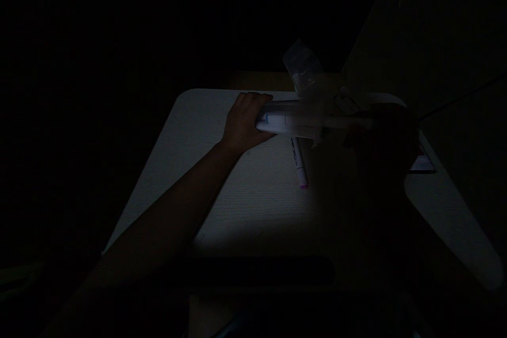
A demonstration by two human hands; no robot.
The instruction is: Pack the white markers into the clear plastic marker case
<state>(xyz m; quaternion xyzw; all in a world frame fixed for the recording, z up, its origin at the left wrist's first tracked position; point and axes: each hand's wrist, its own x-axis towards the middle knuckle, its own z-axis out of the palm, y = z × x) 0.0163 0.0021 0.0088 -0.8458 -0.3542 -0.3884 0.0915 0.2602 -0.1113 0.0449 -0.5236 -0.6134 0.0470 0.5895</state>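
Note:
The scene is very dark. My left hand (243, 124) is closed around the end of a clear plastic sleeve or pouch (307, 127) lying sideways, with white markers (275, 119) inside it. From the right, my right hand (356, 137), mostly in deep shadow, grips a pale marker (338, 123) whose other end is at the pouch's mouth; whether its tip is inside I cannot tell. Below the pouch a loose white marker with a pink end (299, 163) rests on the white table (253, 195).
A crumpled piece of clear plastic (303, 66) rises at the table's far edge. Behind my right hand lies another marker-like object (346, 99). A flat, dark-edged object, perhaps a phone (423, 162), sits at the right. A thin cable (459, 97) runs at the right.

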